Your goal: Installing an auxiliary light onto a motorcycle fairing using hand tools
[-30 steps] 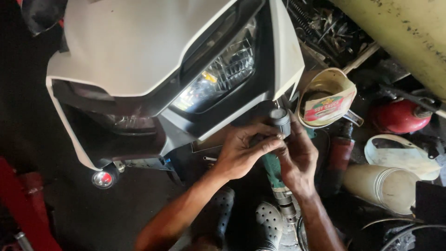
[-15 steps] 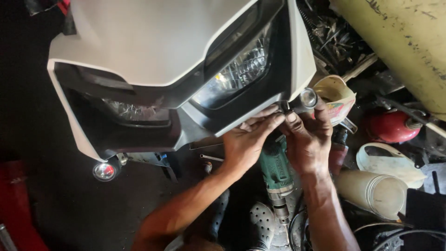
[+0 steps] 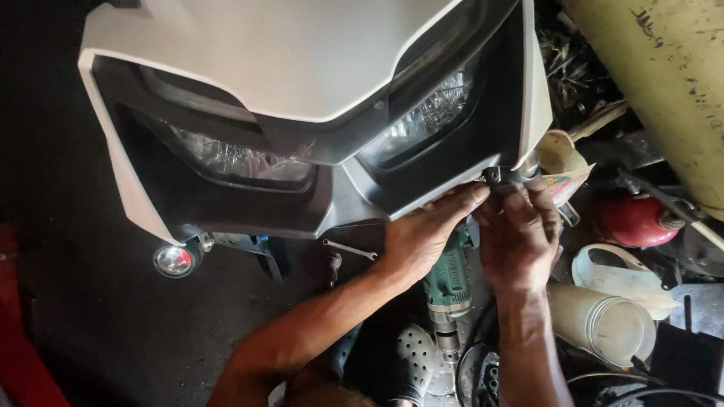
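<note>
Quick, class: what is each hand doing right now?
Left hand: open, fingers flat against the lower edge of the front fairing.
Right hand: closed on a small dark part at that edge.

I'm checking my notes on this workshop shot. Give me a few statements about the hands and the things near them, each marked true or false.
1. Both hands, the left hand and the right hand, meet at the lower corner of the white and grey headlight fairing. True.
2. The green power drill is in the left hand. False: it lies below the hands, unheld.
3. A small silver spanner lies below the fairing. True.
4. The round red tank sits left of the arms. False: it is to the right.
</note>
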